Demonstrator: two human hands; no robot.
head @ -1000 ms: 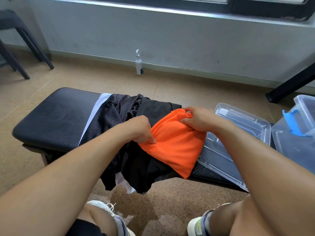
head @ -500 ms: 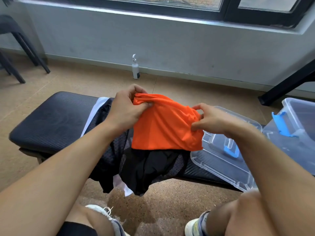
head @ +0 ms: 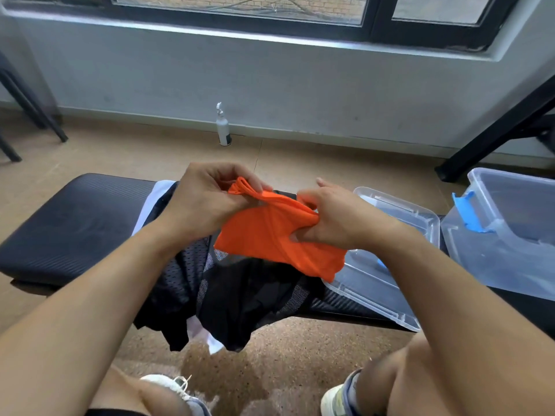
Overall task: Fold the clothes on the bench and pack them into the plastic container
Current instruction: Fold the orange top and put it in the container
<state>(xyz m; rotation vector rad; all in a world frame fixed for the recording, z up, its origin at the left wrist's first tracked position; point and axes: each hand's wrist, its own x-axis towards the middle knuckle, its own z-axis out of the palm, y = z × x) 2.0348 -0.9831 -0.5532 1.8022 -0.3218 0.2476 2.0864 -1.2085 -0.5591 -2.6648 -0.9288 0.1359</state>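
Observation:
An orange garment (head: 270, 238) hangs bunched in the air above the black padded bench (head: 69, 223). My left hand (head: 207, 202) pinches its upper left corner and my right hand (head: 333, 217) grips its right edge. Under it a heap of black mesh clothes (head: 237, 298) with white trim lies across the bench and droops over the front edge. The clear plastic container (head: 504, 235) with a blue latch stands at the bench's right end. Its clear lid (head: 387, 283) lies flat between the clothes and the container.
A white pump bottle (head: 223, 127) stands on the floor by the wall. Black chair legs (head: 30, 109) are at the far left and a black frame leg (head: 492, 136) slants at the right. My knees and shoes are below the bench.
Both hands lifted the orange garment off the black heap and drew closer together, bunching it. The view tilted up slightly.

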